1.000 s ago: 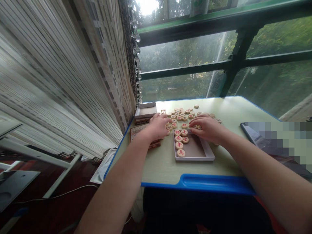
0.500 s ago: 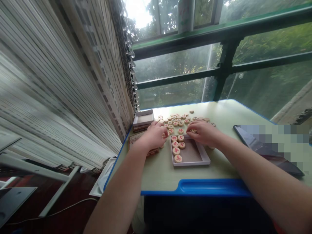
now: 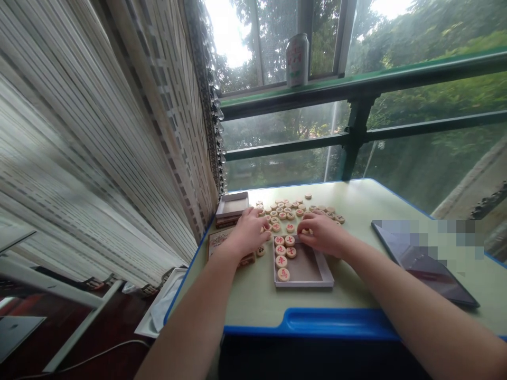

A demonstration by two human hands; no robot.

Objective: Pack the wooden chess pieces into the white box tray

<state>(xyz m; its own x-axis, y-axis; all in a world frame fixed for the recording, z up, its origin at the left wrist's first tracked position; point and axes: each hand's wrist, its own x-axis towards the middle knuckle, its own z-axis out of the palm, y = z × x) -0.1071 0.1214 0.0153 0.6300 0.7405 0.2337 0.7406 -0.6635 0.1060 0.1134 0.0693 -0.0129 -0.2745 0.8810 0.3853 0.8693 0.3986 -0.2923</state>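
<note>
Curves left hand (image 3: 249, 232) over loose pieces (image 3: 290, 228) at ten o'clock from the open box (image 3: 309, 266), with fingers slightly apart; bends right hand (image 3: 322, 231) at one o'clock, with fingers bunched. Cannot tell of any grip. Shows six red-marked pieces (image 3: 281, 262) boxed toward nine o'clock.

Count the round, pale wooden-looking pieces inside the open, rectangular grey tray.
6: four pieces line the left wall of the tray; two sit right of the farthest pair. The right hand covers the far right corner, perhaps hiding more.
</note>
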